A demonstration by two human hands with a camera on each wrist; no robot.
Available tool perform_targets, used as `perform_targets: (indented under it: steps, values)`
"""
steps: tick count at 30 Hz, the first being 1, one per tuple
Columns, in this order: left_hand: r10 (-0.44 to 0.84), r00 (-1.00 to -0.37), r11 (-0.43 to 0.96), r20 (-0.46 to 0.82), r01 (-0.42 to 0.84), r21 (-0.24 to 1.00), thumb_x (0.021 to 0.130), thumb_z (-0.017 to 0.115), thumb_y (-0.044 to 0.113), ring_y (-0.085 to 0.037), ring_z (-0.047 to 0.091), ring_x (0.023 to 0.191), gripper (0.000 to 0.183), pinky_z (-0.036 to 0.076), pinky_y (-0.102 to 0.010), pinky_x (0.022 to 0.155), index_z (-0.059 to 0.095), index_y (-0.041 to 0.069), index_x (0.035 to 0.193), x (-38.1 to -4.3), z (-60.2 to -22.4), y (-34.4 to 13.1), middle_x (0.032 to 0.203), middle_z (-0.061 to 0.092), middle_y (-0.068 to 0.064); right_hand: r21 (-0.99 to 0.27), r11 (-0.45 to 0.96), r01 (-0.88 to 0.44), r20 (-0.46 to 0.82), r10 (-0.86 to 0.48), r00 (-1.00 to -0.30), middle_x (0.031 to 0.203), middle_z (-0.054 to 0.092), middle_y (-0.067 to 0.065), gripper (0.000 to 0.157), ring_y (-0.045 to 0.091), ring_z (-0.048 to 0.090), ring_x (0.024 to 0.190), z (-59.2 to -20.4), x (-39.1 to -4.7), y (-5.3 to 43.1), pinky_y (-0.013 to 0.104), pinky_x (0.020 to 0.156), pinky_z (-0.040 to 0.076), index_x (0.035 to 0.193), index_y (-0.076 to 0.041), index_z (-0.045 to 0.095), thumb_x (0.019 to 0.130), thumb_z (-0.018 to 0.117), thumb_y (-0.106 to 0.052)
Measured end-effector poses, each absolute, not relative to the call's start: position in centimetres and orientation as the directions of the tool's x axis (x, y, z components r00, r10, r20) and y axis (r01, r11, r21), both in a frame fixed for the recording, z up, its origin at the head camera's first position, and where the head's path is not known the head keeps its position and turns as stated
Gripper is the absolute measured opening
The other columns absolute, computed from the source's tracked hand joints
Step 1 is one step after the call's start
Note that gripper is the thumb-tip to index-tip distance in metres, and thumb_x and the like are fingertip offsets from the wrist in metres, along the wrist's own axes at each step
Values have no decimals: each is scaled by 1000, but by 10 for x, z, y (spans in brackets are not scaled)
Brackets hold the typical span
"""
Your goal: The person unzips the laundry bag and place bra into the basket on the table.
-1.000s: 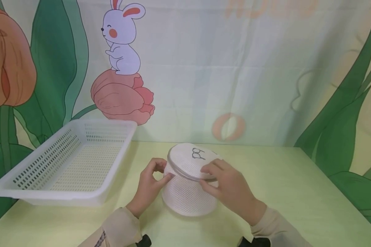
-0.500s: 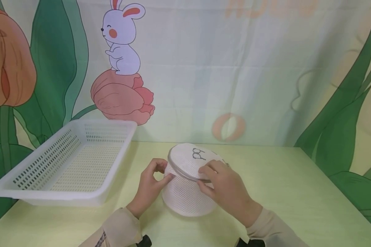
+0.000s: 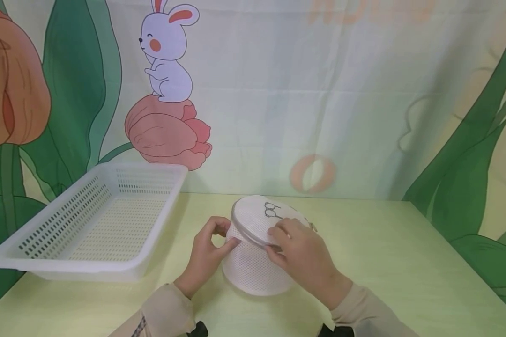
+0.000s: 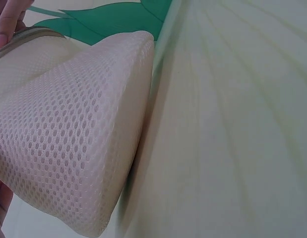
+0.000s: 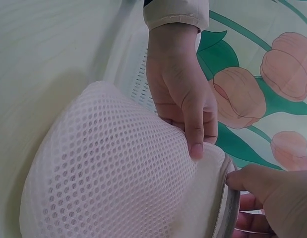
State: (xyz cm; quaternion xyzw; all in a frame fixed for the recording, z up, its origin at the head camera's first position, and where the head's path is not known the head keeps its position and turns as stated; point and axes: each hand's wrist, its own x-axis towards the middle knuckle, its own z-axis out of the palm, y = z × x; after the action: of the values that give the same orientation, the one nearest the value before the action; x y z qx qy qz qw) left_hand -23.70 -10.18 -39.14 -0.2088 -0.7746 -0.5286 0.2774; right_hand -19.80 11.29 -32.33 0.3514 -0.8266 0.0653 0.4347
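A white mesh laundry bag (image 3: 257, 267), drum-shaped, stands on the table with its round lid tilted toward me. Line-drawn glasses decorate the lid, and a grey zip (image 5: 223, 203) runs round its edge. My left hand (image 3: 207, 250) grips the bag's upper left side, thumb in front and fingers behind. At the front right of the lid, my right hand (image 3: 305, 255) pinches the zipped edge between thumb and fingers; the zip's pull is hidden there. A small tab (image 3: 313, 227) sticks out behind that hand. In the right wrist view the left thumb presses the mesh just below the rim.
A white plastic basket (image 3: 141, 264) with slotted walls stands at the left, near the left forearm. The pale green table (image 3: 405, 262) stretches to the right. Behind it hangs a printed cloth (image 3: 253, 117) with a rabbit and tulips.
My right hand has slid a little to the left along the lid's zipped edge, uncovering the small tab behind it. The left hand keeps its hold and the bag has barely shifted.
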Motion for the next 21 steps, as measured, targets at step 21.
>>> perform_targets:
  steps: [21]
  values:
    - [40, -738, 366, 673, 638, 678, 75, 78, 2, -8, 58, 84, 34, 50, -23, 77, 58, 7, 102, -236, -391, -101, 95, 65, -2, 227, 731, -643, 762, -545, -350, 79, 61, 0, 27, 11, 57, 70, -322, -200, 111, 20, 59, 54, 79, -10, 62, 65, 85, -14]
